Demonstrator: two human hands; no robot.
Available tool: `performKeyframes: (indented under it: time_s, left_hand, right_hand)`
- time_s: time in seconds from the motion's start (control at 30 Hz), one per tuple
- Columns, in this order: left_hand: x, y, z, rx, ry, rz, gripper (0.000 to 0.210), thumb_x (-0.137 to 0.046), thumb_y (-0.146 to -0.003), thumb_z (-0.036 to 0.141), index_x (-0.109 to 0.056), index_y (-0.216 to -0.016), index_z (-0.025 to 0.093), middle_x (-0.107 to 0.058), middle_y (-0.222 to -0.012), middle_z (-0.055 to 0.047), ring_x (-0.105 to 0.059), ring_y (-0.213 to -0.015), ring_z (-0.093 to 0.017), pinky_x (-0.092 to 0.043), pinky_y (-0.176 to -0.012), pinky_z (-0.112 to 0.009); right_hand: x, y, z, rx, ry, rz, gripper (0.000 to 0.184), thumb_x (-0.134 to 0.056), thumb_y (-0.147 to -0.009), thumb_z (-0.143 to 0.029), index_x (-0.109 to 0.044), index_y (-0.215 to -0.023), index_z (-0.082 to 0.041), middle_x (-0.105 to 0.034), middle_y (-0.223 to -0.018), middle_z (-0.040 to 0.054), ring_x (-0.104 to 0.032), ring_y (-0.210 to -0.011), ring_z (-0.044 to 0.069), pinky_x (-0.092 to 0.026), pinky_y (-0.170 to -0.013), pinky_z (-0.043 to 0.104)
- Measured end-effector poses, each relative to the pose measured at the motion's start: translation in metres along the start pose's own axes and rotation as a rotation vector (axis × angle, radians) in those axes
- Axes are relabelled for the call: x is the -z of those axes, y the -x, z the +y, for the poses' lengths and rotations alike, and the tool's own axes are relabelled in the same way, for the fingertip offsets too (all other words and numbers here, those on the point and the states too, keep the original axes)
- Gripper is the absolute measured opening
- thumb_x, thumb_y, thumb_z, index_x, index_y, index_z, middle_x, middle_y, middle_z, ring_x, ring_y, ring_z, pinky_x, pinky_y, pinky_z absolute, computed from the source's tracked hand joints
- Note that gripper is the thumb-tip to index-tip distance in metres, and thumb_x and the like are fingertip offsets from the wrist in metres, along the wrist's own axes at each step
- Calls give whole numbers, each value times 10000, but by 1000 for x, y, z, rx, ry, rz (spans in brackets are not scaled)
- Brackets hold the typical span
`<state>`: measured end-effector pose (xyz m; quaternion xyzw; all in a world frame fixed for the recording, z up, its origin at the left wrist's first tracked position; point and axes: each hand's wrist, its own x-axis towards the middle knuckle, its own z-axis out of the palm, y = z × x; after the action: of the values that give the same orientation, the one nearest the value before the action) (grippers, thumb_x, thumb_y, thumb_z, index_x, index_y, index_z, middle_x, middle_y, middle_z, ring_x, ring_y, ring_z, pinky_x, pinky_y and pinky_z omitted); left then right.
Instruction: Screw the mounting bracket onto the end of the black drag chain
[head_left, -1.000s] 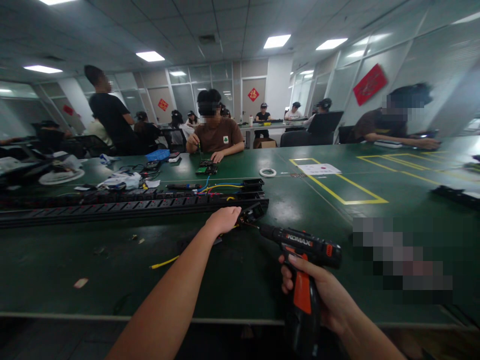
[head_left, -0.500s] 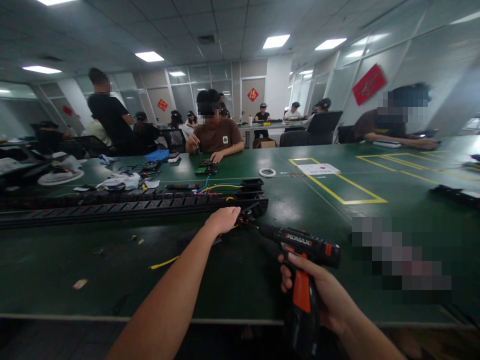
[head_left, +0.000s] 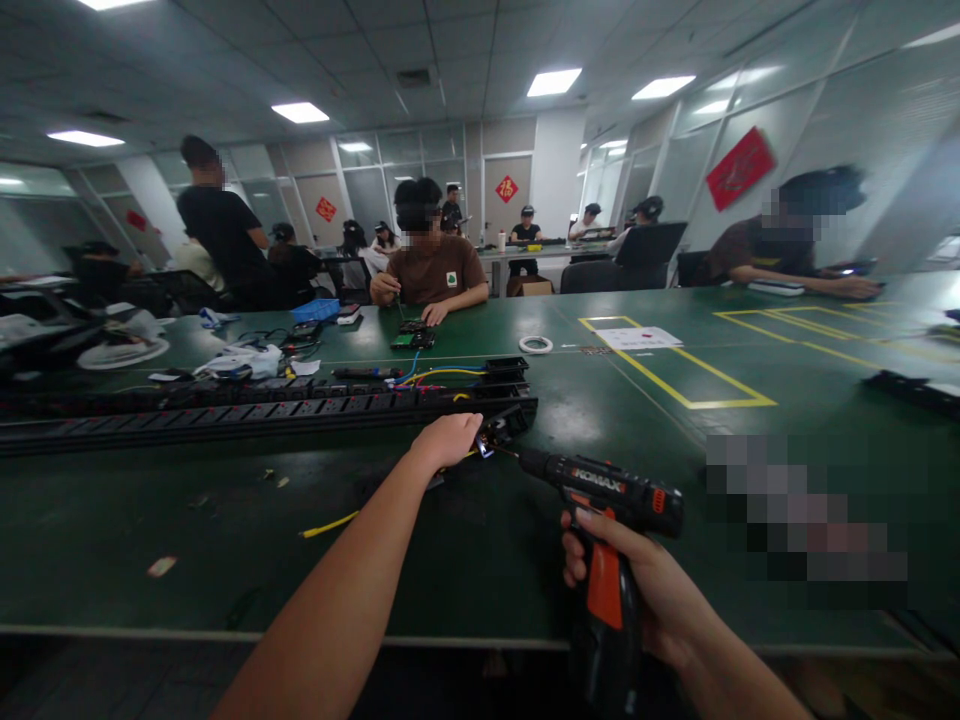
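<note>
My right hand (head_left: pixel 619 555) is wrapped round the handle of a black and orange cordless drill (head_left: pixel 607 485), marked KOMAX. The drill points left, its thin bit reaching a small black part (head_left: pixel 504 428) with a bright spot on it. That part is held by my left hand (head_left: pixel 452 437), whose fingers are closed on it and partly hidden. The part sits by the near end of a long black power strip (head_left: pixel 337 408). A yellow wire (head_left: pixel 330 525) runs out from under my left forearm.
Across the green table (head_left: pixel 480 580), a co-worker (head_left: pixel 435 265) handles a circuit board (head_left: pixel 412 335). A white tape roll (head_left: pixel 535 345) and a paper sheet (head_left: pixel 641 338) lie beyond the drill. Cables, a blue tray (head_left: pixel 315 311) and plastic bags (head_left: pixel 240 360) crowd the left.
A bright light spot now shows on the small black part near the bit tip. Both hands and the drill hold almost the same place.
</note>
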<state>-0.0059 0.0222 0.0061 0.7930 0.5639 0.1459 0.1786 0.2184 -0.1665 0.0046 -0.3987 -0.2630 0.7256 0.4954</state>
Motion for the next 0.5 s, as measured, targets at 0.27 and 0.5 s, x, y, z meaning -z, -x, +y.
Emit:
performKeyframes:
  time_s: [0.27,0.5]
  left_hand:
    - [-1,0,-1,-8,-4,2,581,-200,-953,549,-646,-1169,247,-609,-1293,-64,-553,-1188,-235,-399,-961,-313]
    - [0,0,-2,-8,8,-3,586,-199,-952,556,-646,-1170,247,-610,-1292,-61,-553,-1189,-234,-392,-973,-307]
  right_hand:
    - [1,-1,1,0,1,0,169,-672,-817,-305,-673,-871,-145,-592,-636,-1,-562,-562,129,-492,-589,296]
    - [-1,0,1,0,-18,5,168,-684,-808,-311,-670,-849,-148,-589,-633,0,-563,-558,130,-497,-585,295]
